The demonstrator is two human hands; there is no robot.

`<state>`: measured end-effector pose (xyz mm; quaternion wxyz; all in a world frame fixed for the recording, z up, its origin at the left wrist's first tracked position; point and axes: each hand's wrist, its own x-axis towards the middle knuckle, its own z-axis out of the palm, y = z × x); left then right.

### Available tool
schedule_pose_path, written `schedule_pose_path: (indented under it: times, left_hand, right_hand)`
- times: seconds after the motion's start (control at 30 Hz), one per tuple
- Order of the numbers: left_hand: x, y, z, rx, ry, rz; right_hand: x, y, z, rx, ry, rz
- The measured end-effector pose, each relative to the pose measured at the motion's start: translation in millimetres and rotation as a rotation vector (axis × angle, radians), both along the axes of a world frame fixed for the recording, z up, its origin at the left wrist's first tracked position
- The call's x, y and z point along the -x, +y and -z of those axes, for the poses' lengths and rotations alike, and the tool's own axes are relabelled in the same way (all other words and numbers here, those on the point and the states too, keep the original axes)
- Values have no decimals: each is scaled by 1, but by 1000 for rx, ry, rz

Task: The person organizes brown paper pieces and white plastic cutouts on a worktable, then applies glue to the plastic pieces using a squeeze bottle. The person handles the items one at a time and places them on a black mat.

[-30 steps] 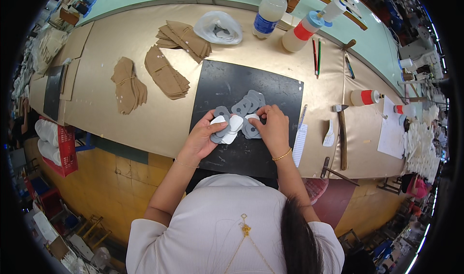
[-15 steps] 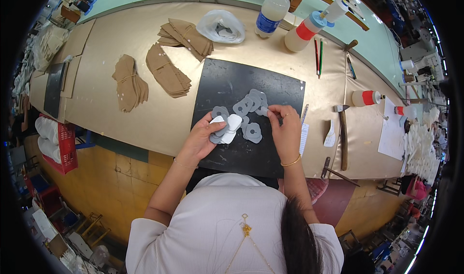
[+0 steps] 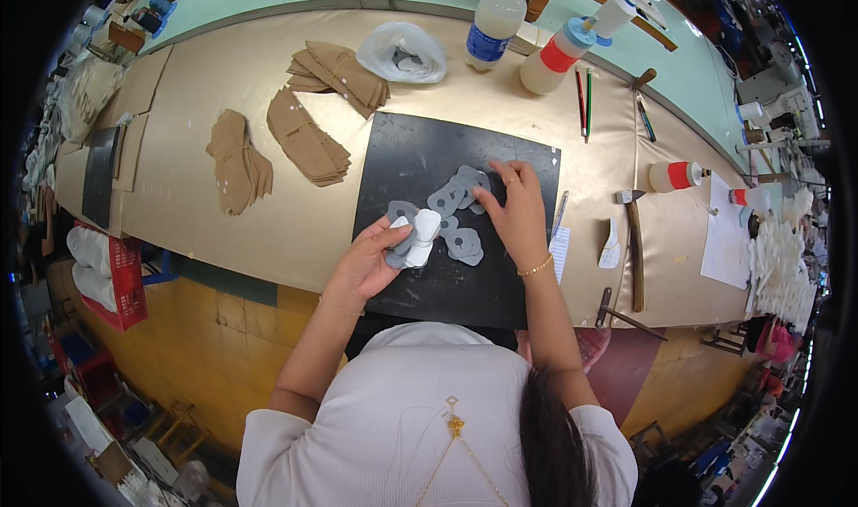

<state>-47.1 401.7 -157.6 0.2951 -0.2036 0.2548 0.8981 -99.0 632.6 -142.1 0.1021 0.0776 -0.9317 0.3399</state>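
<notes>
My left hand [image 3: 368,257] is closed on a fanned bunch of small flat pieces, some grey and some white [image 3: 422,237], thumb on top. Grey rounded pieces with a dark hole [image 3: 444,199] lie overlapping on the black mat [image 3: 420,145]. Some sit nearer to me as a smaller cluster [image 3: 463,244]. Over the right end of the upper pile is my right hand [image 3: 517,205], fingers bent and apart, thumb and fingertips close to the pieces. I see nothing held between them.
Bundles of brown cut pieces [image 3: 308,138] lie to the left, with a plastic bag [image 3: 402,53] behind. A clear bottle [image 3: 493,26] and a red-banded bottle [image 3: 554,58] stand at the back. A hammer [image 3: 635,248], pencils [image 3: 584,105] and paper [image 3: 720,239] lie right.
My right hand has shifted slightly up and left over the upper pile, its fingers spreading from a pinch. The left hand keeps its bunch, nearly in place.
</notes>
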Motion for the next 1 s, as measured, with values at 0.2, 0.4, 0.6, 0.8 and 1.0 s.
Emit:
schedule_pose_path:
  times: [0.2, 0.4, 0.6, 0.8, 1.0]
  left_hand:
    - [-4, -9, 9, 46, 16, -46]
    - [1, -5, -2, 52, 28, -14]
    - [3, -4, 1, 69, 42, -15]
    - [1, -6, 3, 88, 41, -14]
    - [-7, -10, -1, 113, 0, -38]
  right_hand:
    - [-5, -5, 1, -54, -140, -81]
    - [4, 1, 7, 117, -202, 0]
    - [13, -6, 2, 48, -204, -55]
    - [26, -14, -7, 91, -336, 30]
    - [8, -11, -29, 328, -422, -74]
